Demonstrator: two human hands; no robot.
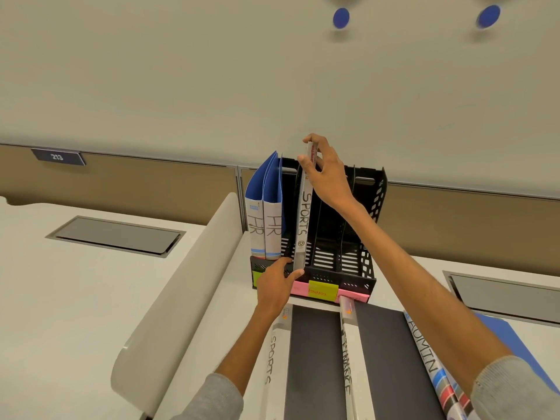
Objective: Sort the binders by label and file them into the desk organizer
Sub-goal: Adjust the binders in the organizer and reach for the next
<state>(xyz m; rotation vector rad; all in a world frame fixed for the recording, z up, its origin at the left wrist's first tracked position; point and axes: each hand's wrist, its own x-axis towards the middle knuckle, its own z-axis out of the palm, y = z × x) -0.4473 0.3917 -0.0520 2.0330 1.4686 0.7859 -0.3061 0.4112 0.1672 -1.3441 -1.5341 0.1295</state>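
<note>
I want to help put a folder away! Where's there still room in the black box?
The two slots between the upright SPORTS binder and the right wall of the organizer are empty. The left end is packed with two HR binders. The desk in front is covered with flat binders.

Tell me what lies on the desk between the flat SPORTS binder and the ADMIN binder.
The head view shows the FINANCE binder lying between the flat SPORTS binder and the ADMIN binder, with black covers showing on either side of its spine.
</note>
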